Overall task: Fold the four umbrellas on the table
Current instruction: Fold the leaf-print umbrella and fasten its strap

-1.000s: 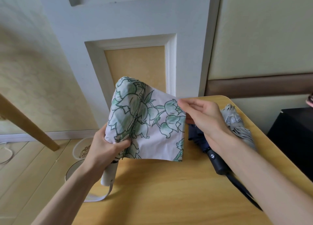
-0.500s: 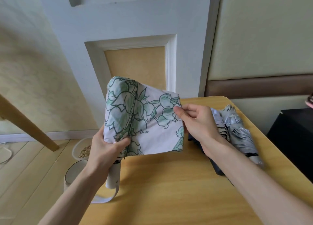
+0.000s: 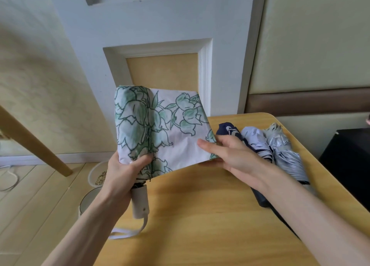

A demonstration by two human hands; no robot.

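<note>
I hold a white umbrella with a green leaf print (image 3: 160, 129) above the left part of the wooden table (image 3: 200, 225). My left hand (image 3: 124, 171) grips its gathered body just above the cream handle (image 3: 140, 202), whose strap hangs down. My right hand (image 3: 228, 153) pinches the loose fabric flap at its right edge, pulling it flat. Three closed umbrellas lie side by side at the table's right: a navy one (image 3: 228, 130), a pale lavender one (image 3: 256, 139) and a silver one (image 3: 286, 155).
A white door with a yellow panel (image 3: 162, 71) stands behind the table. On the floor to the left sit a bowl of grain (image 3: 96, 173) and a round white container (image 3: 88, 199). A slanted wooden leg (image 3: 34, 143) is at the left, a black cabinet (image 3: 348, 165) at the right.
My right hand has moved down and right along the flap, drawing the fabric flatter. The view has shifted, so all three closed umbrellas now show beside my right hand.
</note>
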